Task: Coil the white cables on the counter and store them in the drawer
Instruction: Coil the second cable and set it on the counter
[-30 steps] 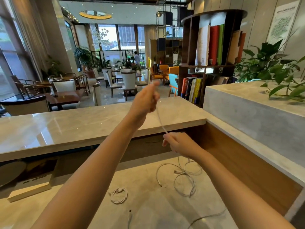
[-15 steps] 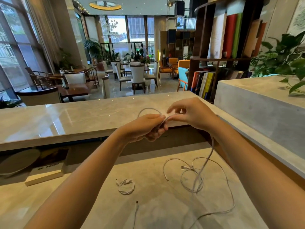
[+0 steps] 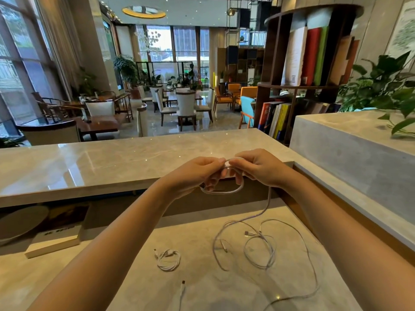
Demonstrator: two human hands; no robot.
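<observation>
Both hands are raised above the lower counter (image 3: pixel 202 286), fingertips meeting. My left hand (image 3: pixel 197 173) and my right hand (image 3: pixel 256 169) pinch a white cable (image 3: pixel 224 190) that hangs below them in a small loop. Its free length trails down from my right hand to a loose tangle of white cables (image 3: pixel 260 250) on the counter. A small coiled white cable (image 3: pixel 168 260) lies to the left of the tangle. Another white cable end (image 3: pixel 182 288) lies near the front edge. No drawer is in view.
A raised marble ledge (image 3: pixel 112 162) runs across behind the hands. A book (image 3: pixel 56 239) and a round plate (image 3: pixel 20 223) sit at the left under the ledge. A stone block with a plant (image 3: pixel 381 86) stands at the right, with a bookshelf (image 3: pixel 303 70) behind.
One second ago my hands were apart, stretching the cable. They came together, and a loop that stood above them now hangs below my fingers.
</observation>
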